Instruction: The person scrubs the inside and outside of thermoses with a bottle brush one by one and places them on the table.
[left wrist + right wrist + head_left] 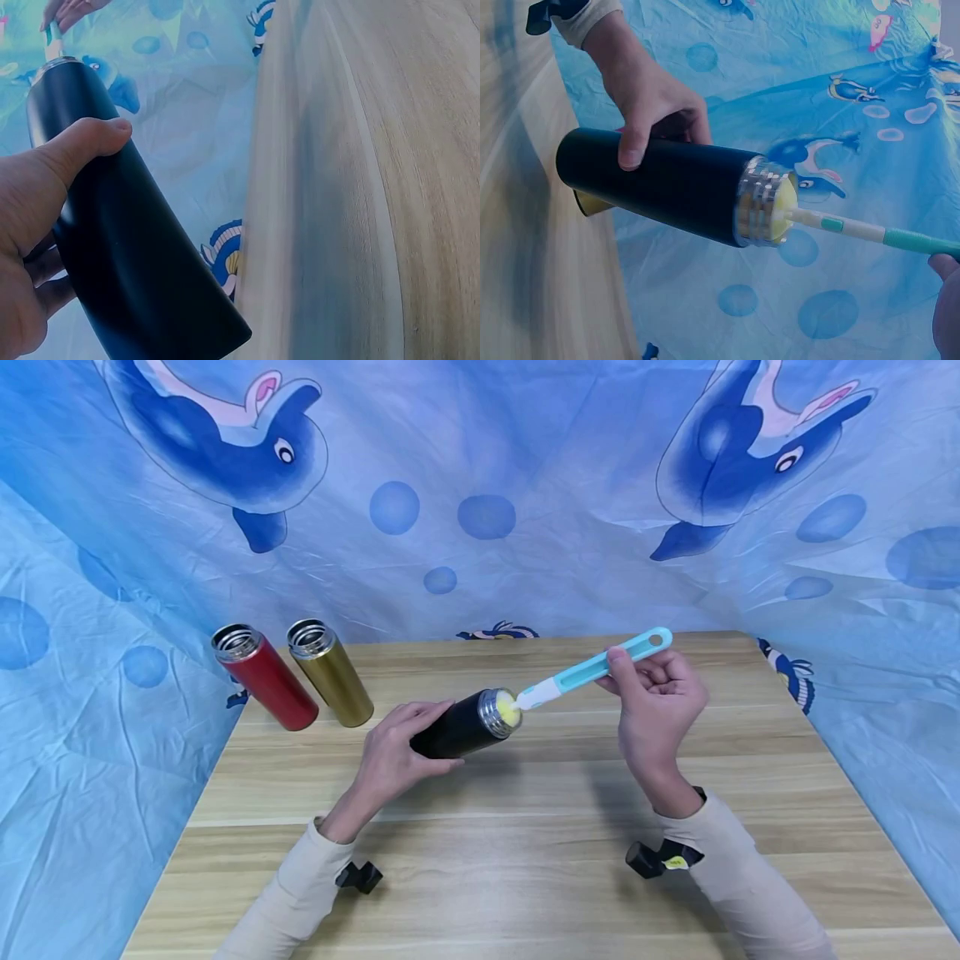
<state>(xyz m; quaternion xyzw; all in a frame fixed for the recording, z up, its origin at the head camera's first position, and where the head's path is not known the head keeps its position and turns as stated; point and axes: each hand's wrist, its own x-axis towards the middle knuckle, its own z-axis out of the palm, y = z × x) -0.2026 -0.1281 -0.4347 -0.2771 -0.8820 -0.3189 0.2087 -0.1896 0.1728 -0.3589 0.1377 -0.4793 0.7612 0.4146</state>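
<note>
A black vacuum flask with a bare metal neck is held tilted above the table by my left hand, thumb on one side and fingers round the other. My right hand pinches the turquoise handle of a bottle brush. The brush's yellow sponge head sits in the flask's mouth, partly hidden inside. In the left wrist view the flask's dark body fills the near side, and the brush's pale shaft shows beyond its rim.
A red flask and a gold flask stand lidless at the table's back left. The wooden table ends at a blue dolphin-print sheet behind and at both sides.
</note>
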